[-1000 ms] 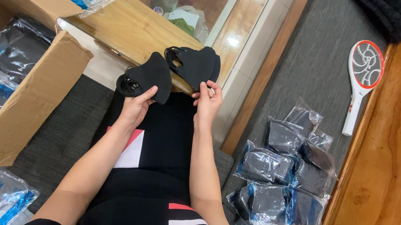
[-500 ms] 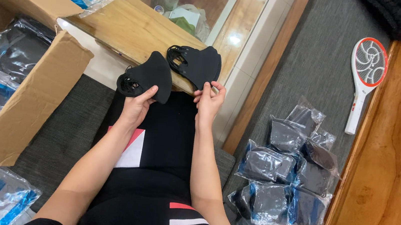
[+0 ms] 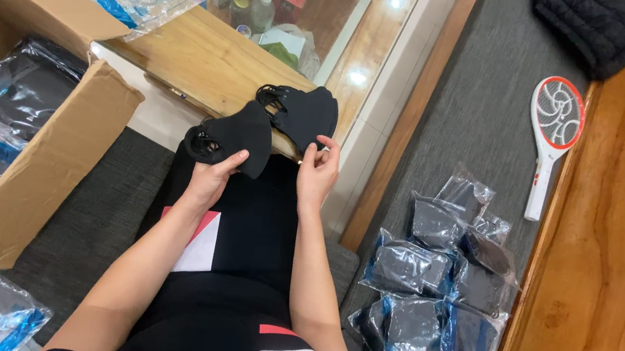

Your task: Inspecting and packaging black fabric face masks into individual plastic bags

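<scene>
Our left hand (image 3: 211,180) pinching one black mask (image 3: 231,143), our right hand (image 3: 317,174) raised, fingers gripping the other mask (image 3: 305,114), forearms stretched over our lap

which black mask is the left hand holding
The lower black mask, pinched by the left hand; the other mask, higher up, is in the right hand.

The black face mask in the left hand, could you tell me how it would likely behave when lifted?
The black face mask looks like soft fabric, so it would probably flop and fold rather than hold shape. The left hand pinches it by one edge with fingertips alone, suggesting it is light. Its ear loops bunch loosely, so they may snag.
</scene>
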